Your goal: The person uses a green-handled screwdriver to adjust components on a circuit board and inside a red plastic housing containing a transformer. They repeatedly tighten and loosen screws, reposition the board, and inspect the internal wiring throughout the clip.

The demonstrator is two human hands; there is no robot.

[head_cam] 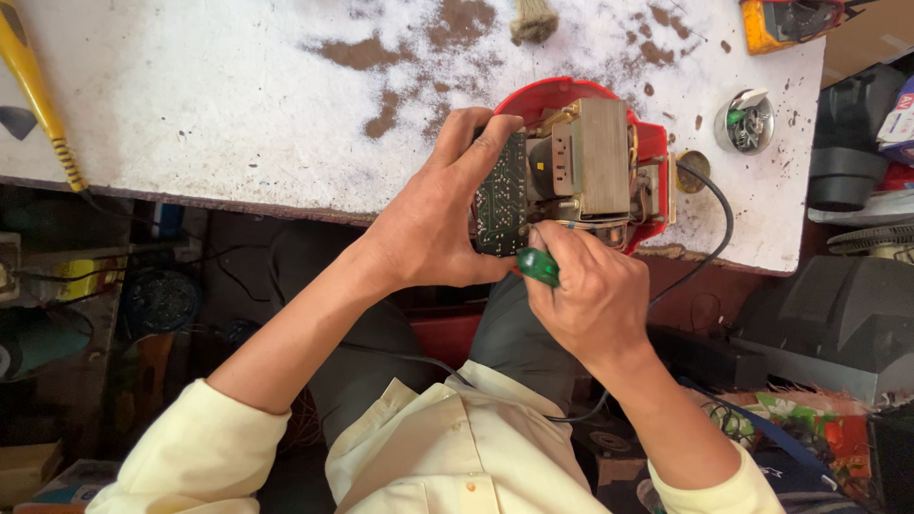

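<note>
Left hand (433,224) grip is clamped on the green circuit board (502,195) of the opened red appliance (581,167), which rests at the near edge of the white counter (209,95); right hand (590,290) grip is closed around a green-handled screwdriver (538,266), just beside the board; a black cable (709,205) runs off the appliance's right side.

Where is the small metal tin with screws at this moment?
In the head view, the small metal tin stands on the white worktable at its right end, right of the red device, below the yellow multimeter.

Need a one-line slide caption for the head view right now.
Left hand grips the circuit board of an opened red appliance while right hand holds a green-handled screwdriver.
</note>
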